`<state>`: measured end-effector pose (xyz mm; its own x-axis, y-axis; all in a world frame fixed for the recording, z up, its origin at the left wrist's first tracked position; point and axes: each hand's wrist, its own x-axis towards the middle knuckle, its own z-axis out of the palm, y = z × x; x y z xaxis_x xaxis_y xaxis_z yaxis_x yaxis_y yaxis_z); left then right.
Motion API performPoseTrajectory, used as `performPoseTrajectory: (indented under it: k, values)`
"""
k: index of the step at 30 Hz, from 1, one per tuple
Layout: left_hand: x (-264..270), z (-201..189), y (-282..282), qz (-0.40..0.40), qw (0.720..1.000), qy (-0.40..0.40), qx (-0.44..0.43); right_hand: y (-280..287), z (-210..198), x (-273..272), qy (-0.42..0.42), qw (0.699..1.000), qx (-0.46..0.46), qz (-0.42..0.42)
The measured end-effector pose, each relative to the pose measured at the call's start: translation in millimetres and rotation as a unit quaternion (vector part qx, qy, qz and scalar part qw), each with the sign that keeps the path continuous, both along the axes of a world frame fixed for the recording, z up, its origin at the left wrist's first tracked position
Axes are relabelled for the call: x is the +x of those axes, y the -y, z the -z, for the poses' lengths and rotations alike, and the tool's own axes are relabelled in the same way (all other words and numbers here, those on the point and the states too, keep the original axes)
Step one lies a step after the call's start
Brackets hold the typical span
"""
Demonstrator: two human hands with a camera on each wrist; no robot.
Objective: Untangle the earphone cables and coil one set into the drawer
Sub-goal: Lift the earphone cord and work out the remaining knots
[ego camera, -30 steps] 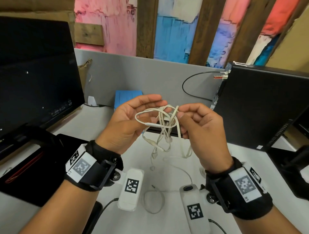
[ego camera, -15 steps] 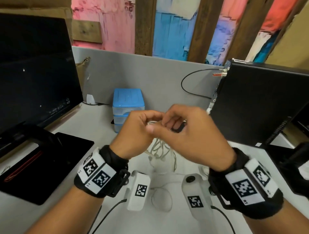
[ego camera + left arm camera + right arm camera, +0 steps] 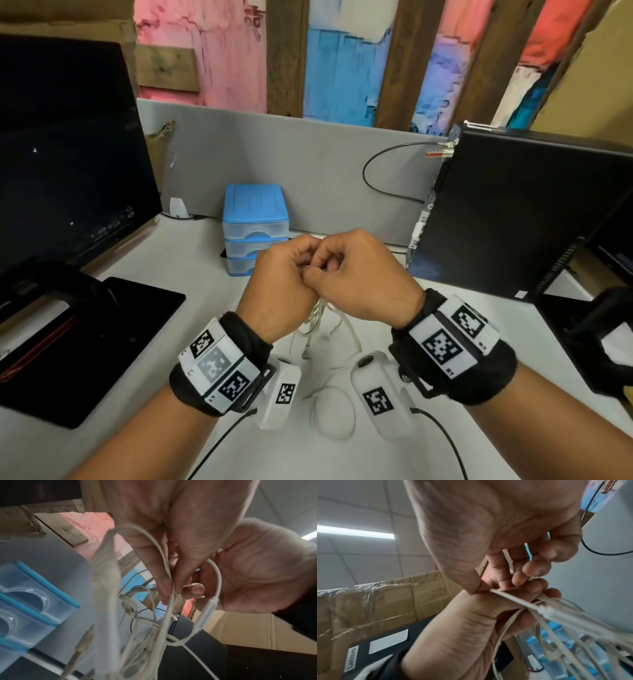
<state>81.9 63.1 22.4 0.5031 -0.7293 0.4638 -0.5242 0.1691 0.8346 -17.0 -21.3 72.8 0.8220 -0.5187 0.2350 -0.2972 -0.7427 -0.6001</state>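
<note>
Tangled white earphone cables (image 3: 320,325) pinched between left hand (image 3: 281,291) and right hand (image 3: 363,277), knuckles touching, above desk (image 3: 191,260).
Best to ease loops apart gently, never yanking; closed blue drawer unit (image 3: 255,226) waiting just behind.

Earphone cables (image 3: 317,320) are looking like smooth off-white rubbery plastic w/ a soft sheen; inline remote (image 3: 205,612) is showing glossier hard plastic. Drawer unit (image 3: 255,228) is reading as plastic: opaque blue top, translucent frosted drawer fronts. Tabletop (image 3: 191,270) is appearing matt, smooth, pale grey. Partition (image 3: 308,164) behind is looking like matt grey felt-type cloth. Monitor (image 3: 68,154) screen is showing glossy black; PC case (image 3: 531,212) is looking matt black, prob. painted metal. Cardboard box (image 3: 368,601) is showing rough brown paper w/ shiny clear tape. Wrist straps (image 3: 246,339) are looking like black cloth.
</note>
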Motion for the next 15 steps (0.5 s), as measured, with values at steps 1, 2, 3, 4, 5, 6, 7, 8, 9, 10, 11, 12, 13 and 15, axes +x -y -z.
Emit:
performPoseTrajectory:
  k: [1,2,3,4,5,6,7,8,9,10,11,12,13,15]
  values:
    - [-1,2,1,0.004,1.0,-0.011,0.001,1,0,0,-0.012,1.0,-0.014,-0.007]
    - [-1,3,2,0.006,1.0,-0.029,0.005,3,2,0,-0.02,0.999,-0.025,-0.011]
    - [0,4,3,0.004,0.999,-0.048,0.007,5,2,-1,-0.018,0.999,-0.028,-0.012]
    - [2,5,4,-0.004,0.998,-0.064,0.007,8,1,-2,-0.004,1.0,-0.014,-0.01]
    - [5,5,6,-0.015,0.997,-0.079,0.005,11,-1,-3,0.026,0.999,0.019,-0.007]
    - [8,5,7,-0.027,0.995,-0.093,0.003,15,-6,-4,0.072,0.995,0.062,-0.005]
    - [12,6,8,-0.035,0.994,-0.103,0.003,18,-12,-7,0.124,0.986,0.109,-0.005]
    - [15,7,9,-0.04,0.994,-0.106,0.005,22,-20,-11,0.178,0.971,0.161,-0.016]
    - [18,8,9,-0.04,0.994,-0.104,0.009,25,-28,-16,0.227,0.948,0.221,-0.035]
    - [20,9,9,-0.038,0.994,-0.102,0.015,29,-36,-20,0.266,0.919,0.286,-0.056]
    - [21,11,9,-0.038,0.994,-0.1,0.02,32,-41,-24,0.286,0.894,0.339,-0.062]
    - [22,11,9,-0.041,0.994,-0.096,0.025,36,-41,-25,0.287,0.885,0.364,-0.049]
    - [23,11,8,-0.047,0.995,-0.089,0.028,39,-40,-25,0.27,0.898,0.346,-0.015]
    - [22,10,7,-0.057,0.996,-0.061,0.037,44,-28,-22,0.238,0.947,0.208,0.055]
